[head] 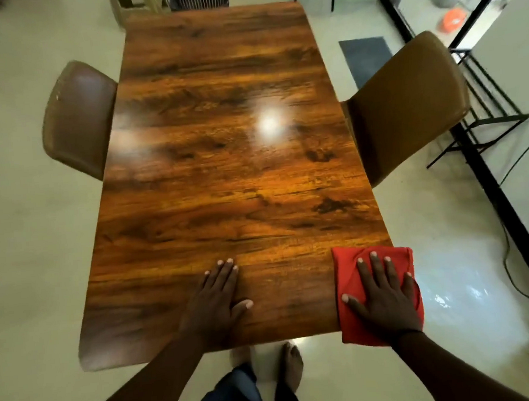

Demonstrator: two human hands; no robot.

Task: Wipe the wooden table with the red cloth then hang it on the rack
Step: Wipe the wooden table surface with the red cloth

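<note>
The long glossy wooden table with dark grain (222, 147) filled most of the view, a bright light reflected near its middle. A brown padded chair (78, 118) stood tucked against its left edge and a tan padded chair (405, 98) against its right edge, with a black metal rack (486, 100) on the pale floor just beyond the tan one. No readable writing showed anywhere. The folded red cloth (346, 288) lay on the table's near right corner, overhanging both edges. The right hand (383, 298) pressed flat on it, fingers straight and spread. The left hand (216, 299) rested flat on the bare wood near the near edge, fingers straight and together, thumb out, holding nothing.
</note>
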